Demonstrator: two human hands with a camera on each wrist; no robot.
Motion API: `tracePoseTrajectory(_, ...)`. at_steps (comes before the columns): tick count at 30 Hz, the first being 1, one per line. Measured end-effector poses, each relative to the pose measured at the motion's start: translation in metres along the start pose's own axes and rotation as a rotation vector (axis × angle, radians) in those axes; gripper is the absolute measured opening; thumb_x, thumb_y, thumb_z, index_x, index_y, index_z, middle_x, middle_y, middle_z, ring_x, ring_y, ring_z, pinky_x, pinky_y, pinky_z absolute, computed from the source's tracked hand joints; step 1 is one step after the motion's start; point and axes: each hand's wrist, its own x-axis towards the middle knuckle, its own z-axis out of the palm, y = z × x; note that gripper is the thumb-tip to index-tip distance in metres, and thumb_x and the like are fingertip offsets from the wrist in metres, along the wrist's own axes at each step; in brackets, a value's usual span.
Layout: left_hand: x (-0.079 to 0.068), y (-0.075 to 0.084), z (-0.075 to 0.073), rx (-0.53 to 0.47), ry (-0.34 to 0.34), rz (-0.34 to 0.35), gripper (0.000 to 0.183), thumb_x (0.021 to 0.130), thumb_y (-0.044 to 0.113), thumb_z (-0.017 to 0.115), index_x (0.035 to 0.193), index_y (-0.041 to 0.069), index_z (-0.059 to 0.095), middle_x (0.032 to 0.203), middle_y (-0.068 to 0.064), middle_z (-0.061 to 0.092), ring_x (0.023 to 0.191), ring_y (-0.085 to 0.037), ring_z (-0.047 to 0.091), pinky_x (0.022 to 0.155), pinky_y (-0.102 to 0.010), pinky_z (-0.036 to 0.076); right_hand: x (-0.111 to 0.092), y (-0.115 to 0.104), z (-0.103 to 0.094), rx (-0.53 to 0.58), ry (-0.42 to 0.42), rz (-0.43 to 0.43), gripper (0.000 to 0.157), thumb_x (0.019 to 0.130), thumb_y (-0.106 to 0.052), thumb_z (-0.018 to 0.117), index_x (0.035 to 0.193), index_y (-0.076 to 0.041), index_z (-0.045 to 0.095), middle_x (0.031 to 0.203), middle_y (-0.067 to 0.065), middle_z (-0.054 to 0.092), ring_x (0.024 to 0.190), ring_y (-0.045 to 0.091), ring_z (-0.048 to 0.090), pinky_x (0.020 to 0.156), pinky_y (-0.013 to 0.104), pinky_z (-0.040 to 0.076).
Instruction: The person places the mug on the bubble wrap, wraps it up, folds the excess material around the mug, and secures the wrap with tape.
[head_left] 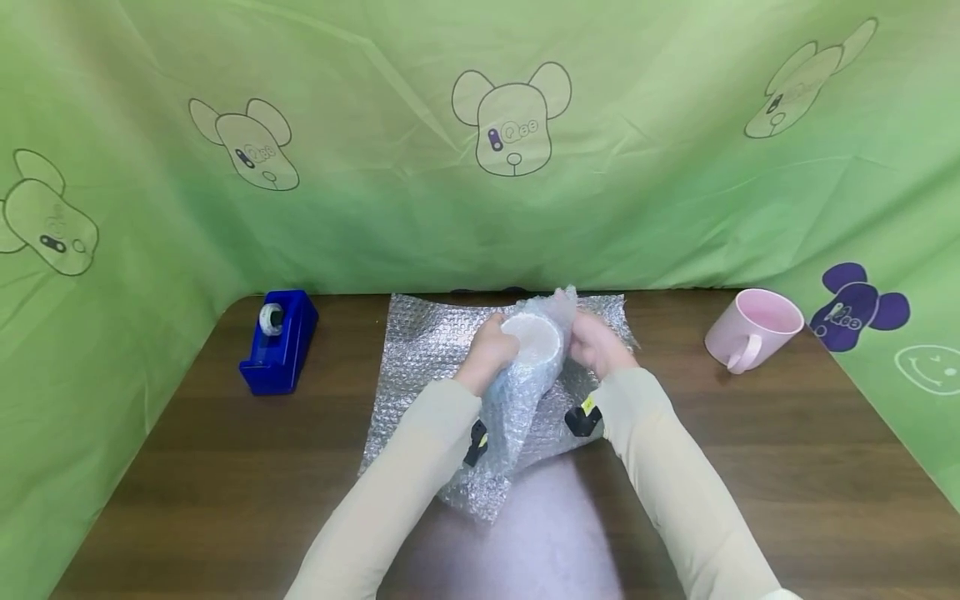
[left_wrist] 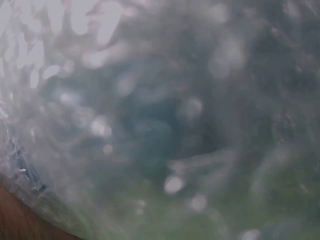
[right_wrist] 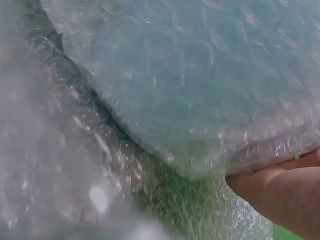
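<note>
A light-blue, cup-like object with a whitish round end (head_left: 534,337) is held tilted above the table, partly rolled in bubble wrap (head_left: 420,354). My left hand (head_left: 489,350) grips its left side, thumb by the round end. On the other side my right hand (head_left: 596,340) holds the raised edge of the wrap, with some fingers hidden behind it. Close up in the right wrist view, the blue surface (right_wrist: 200,70) shows through the wrap, and fingers (right_wrist: 280,190) press the film's edge. Blurred bubble wrap (left_wrist: 150,125) fills most of the left wrist view.
A blue tape dispenser (head_left: 279,343) with a clear roll stands at the table's left back. At the right back is a pink mug (head_left: 753,329), its handle toward me. Green printed fabric (head_left: 375,208) hangs around the wooden table (head_left: 247,483).
</note>
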Motion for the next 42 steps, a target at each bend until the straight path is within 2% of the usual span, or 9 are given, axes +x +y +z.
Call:
tracePoseTrajectory(2,0.000,0.000,0.000,0.007,0.003,0.003,0.065,0.077,-0.007,0.043,0.140,0.003,0.041,0.137,-0.019,0.051,0.120,-0.036,0.051,0.104,-0.046,0.044,0.001,0.000,0.000,-0.046,-0.012,-0.002,0.036,0.099,-0.044,0.045,0.116,-0.016,0.057,0.099,-0.012,0.062,0.093,0.004,0.060,0.096,0.027,0.049)
tracePoseTrajectory(6,0.000,0.000,0.001,0.012,-0.003,0.002,0.063,0.077,-0.006,0.043,0.139,0.004,0.042,0.136,-0.018,0.052,0.118,-0.035,0.052,0.102,-0.045,0.045,0.003,0.001,0.001,-0.042,-0.065,-0.005,0.029,0.099,-0.044,0.045,0.103,-0.020,0.061,0.092,-0.011,0.065,0.088,0.005,0.062,0.084,0.021,0.053)
tracePoseTrajectory(12,0.004,-0.003,0.001,0.025,0.007,0.003,0.065,0.078,-0.006,0.044,0.141,0.005,0.040,0.138,-0.018,0.051,0.119,-0.035,0.052,0.101,-0.044,0.046,0.005,0.000,0.002,-0.143,-0.161,0.012,0.042,0.099,-0.054,0.033,0.111,-0.020,0.055,0.100,-0.009,0.063,0.092,0.007,0.063,0.087,0.024,0.052)
tracePoseTrajectory(15,0.005,-0.002,0.000,0.038,0.013,0.003,0.067,0.078,-0.006,0.045,0.143,0.006,0.038,0.139,-0.018,0.050,0.117,-0.034,0.053,0.099,-0.043,0.048,0.008,-0.002,0.003,-0.146,-0.194,0.018,0.044,0.100,-0.054,0.030,0.113,-0.018,0.053,0.100,-0.008,0.061,0.093,0.008,0.061,0.088,0.027,0.050)
tracePoseTrajectory(24,0.002,-0.003,-0.001,-0.003,0.025,0.021,0.056,0.077,-0.007,0.046,0.132,0.003,0.048,0.125,-0.020,0.058,0.107,-0.036,0.056,0.094,-0.044,0.050,0.007,-0.008,0.007,-0.217,-0.122,0.089,0.049,0.098,-0.057,0.030,0.109,-0.014,0.052,0.097,-0.006,0.058,0.090,0.010,0.059,0.089,0.029,0.048)
tracePoseTrajectory(30,0.001,-0.002,0.003,0.041,0.022,0.014,0.060,0.081,-0.004,0.045,0.141,0.006,0.042,0.135,-0.018,0.053,0.112,-0.035,0.055,0.096,-0.043,0.049,0.002,-0.008,0.003,-0.269,-0.100,0.094,0.063,0.097,-0.057,0.037,0.126,-0.002,0.048,0.095,-0.006,0.061,0.087,0.010,0.062,0.088,0.030,0.053)
tracePoseTrajectory(34,0.000,-0.002,0.003,0.047,0.029,0.012,0.061,0.082,-0.004,0.045,0.141,0.006,0.041,0.135,-0.018,0.054,0.113,-0.035,0.056,0.098,-0.044,0.048,0.001,-0.012,0.002,-0.354,-0.133,0.097,0.074,0.096,-0.058,0.037,0.139,0.002,0.039,0.116,0.007,0.062,0.106,0.020,0.061,0.105,0.042,0.045)
tracePoseTrajectory(38,0.001,-0.002,0.003,0.023,0.029,0.020,0.056,0.081,-0.004,0.046,0.137,0.006,0.046,0.130,-0.019,0.057,0.112,-0.035,0.056,0.098,-0.045,0.048,0.001,-0.018,0.003,-0.455,-0.156,0.093,0.071,0.099,-0.053,0.037,0.143,0.003,0.035,0.139,0.024,0.048,0.129,0.036,0.049,0.114,0.049,0.033)
tracePoseTrajectory(42,0.003,-0.005,0.002,0.013,0.024,-0.009,0.060,0.082,-0.002,0.048,0.141,0.007,0.042,0.136,-0.017,0.053,0.119,-0.035,0.053,0.103,-0.046,0.045,0.000,-0.022,0.009,-0.532,-0.183,0.076,0.064,0.102,-0.045,0.033,0.146,0.002,0.030,0.148,0.024,0.038,0.138,0.039,0.036,0.117,0.051,0.025)
